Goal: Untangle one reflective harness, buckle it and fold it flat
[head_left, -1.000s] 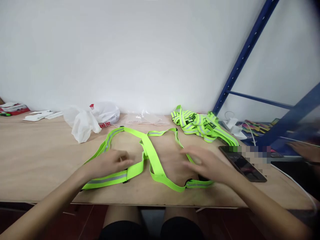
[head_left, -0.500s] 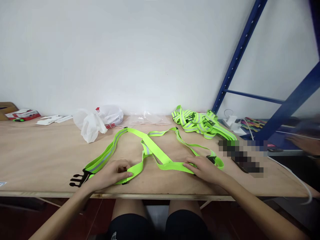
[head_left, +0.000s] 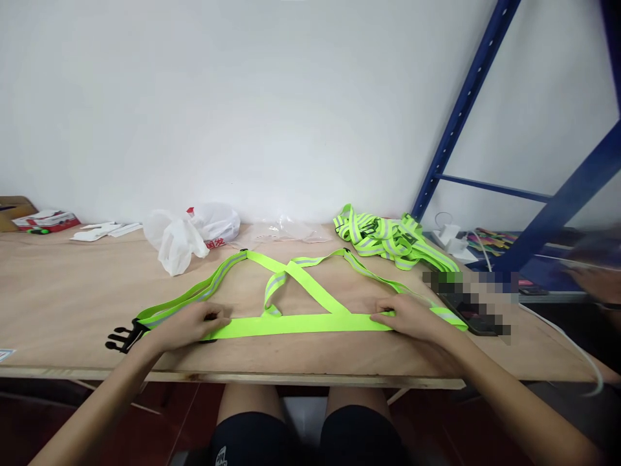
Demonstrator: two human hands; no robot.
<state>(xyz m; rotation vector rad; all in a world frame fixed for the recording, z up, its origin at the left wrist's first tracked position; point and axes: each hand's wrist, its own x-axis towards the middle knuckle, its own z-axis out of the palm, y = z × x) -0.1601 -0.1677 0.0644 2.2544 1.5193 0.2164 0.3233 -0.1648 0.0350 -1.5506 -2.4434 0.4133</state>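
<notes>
A neon-green reflective harness (head_left: 301,325) lies spread on the wooden table, its waist strap pulled straight along the near side. My left hand (head_left: 187,325) is closed on the left part of that strap. On the right part, my right hand (head_left: 405,316) pinches the same strap. Two shoulder straps cross behind it, and one of them twists near the middle, showing its grey stripe. A black side-release buckle (head_left: 125,336) sticks out past my left wrist. The strap parts under both hands are hidden.
A heap of similar green straps (head_left: 383,236) lies at the back right, beside a blurred-out dark object (head_left: 466,304). White plastic bags (head_left: 177,243) and a clear bag (head_left: 291,230) sit along the wall. At far right, a blue shelf frame (head_left: 460,97) stands near another person's hand (head_left: 594,281).
My hands have moved apart, the left one leftward and the right one slightly rightward. The waist strap, slack and bent before, is now straight. The buckle has shifted left.
</notes>
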